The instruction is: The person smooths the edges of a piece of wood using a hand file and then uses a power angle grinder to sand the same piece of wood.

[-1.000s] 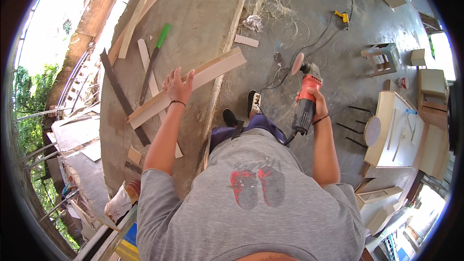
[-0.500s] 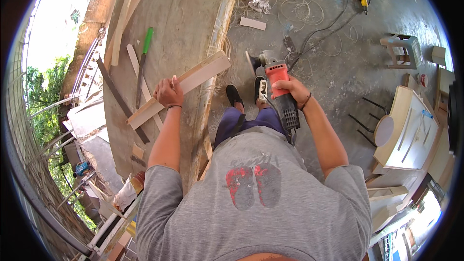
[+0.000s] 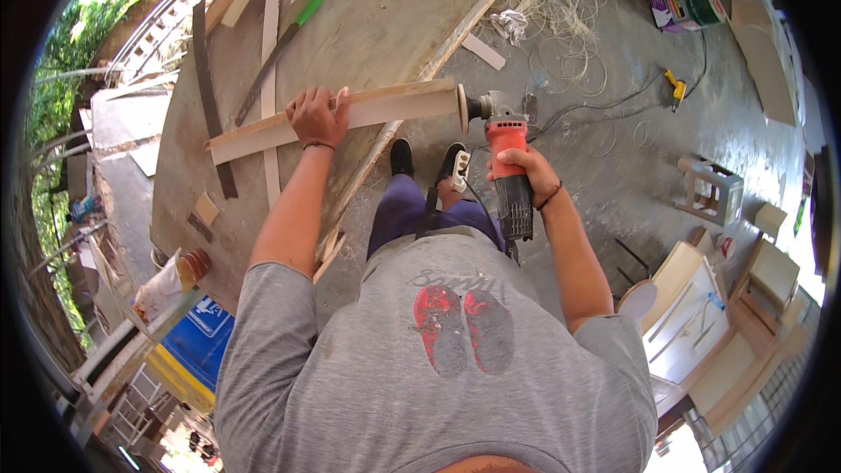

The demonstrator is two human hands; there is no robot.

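Note:
My left hand is wrapped over a long pale wooden piece, holding it across the workbench with its right end sticking out past the edge. In my right hand is a red and black angle grinder, gripped round its body. The grinder's flat round disc stands upright against the end of the wooden piece; whether it spins I cannot tell. Beyond my left hand lie a long dark tool with a green handle, a thin pale strip and a dark strip.
Tangled pale strapping and a small board lie on the floor beyond the bench. A black cord runs toward a yellow air gun. At right are a grey plastic stool and wooden panels.
The wooden piece has turned level, and its right end now meets the grinder's disc. The grinder has been brought more upright. The whole view has swung round somewhat.

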